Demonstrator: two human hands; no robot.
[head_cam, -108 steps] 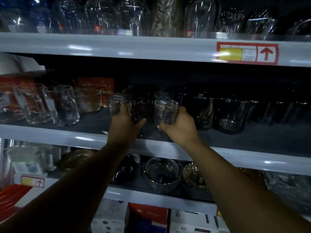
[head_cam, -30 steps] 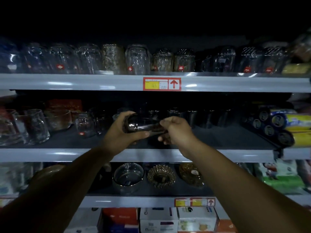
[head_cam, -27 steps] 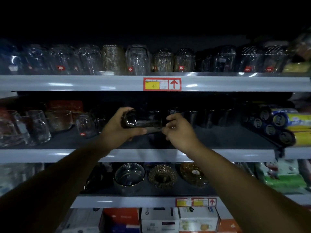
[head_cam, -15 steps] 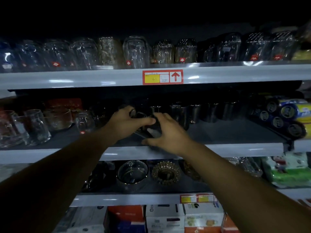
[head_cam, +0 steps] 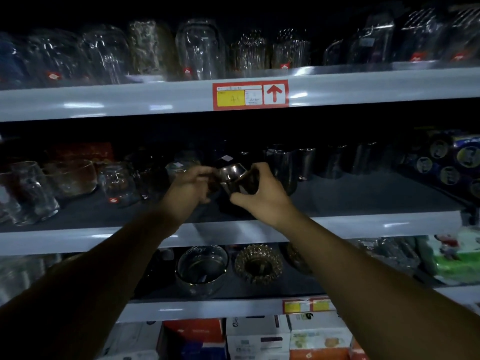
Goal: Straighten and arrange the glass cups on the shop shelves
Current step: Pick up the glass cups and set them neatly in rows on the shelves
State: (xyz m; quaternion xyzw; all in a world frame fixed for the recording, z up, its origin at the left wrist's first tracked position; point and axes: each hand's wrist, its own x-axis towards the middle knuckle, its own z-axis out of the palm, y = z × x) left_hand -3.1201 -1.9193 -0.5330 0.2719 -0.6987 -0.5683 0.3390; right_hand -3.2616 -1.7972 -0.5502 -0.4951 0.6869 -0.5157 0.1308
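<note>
A dark smoked glass cup (head_cam: 233, 178) is tilted above the middle shelf (head_cam: 363, 226), its base turned up and to the left. My right hand (head_cam: 262, 194) wraps around its right side and underside. My left hand (head_cam: 188, 188) pinches its left end with closed fingers. Behind the hands stand more dark cups (head_cam: 281, 165) in a row, and clear glass mugs (head_cam: 31, 190) stand at the shelf's left end. What is under the held cup is hidden in shadow.
The top shelf (head_cam: 130, 102) carries upturned clear glasses and a red price label (head_cam: 250, 94). Bowls (head_cam: 202, 266) and a beaded dish (head_cam: 258, 265) sit on the lower shelf. Rolled packs (head_cam: 457, 157) lie at the middle shelf's right end. Boxes (head_cam: 257, 336) are stacked below.
Both hands lowered a sideways dark cup to the shelf half a second ago. Now they hold a dark cup tilted, slightly higher and to the right.
</note>
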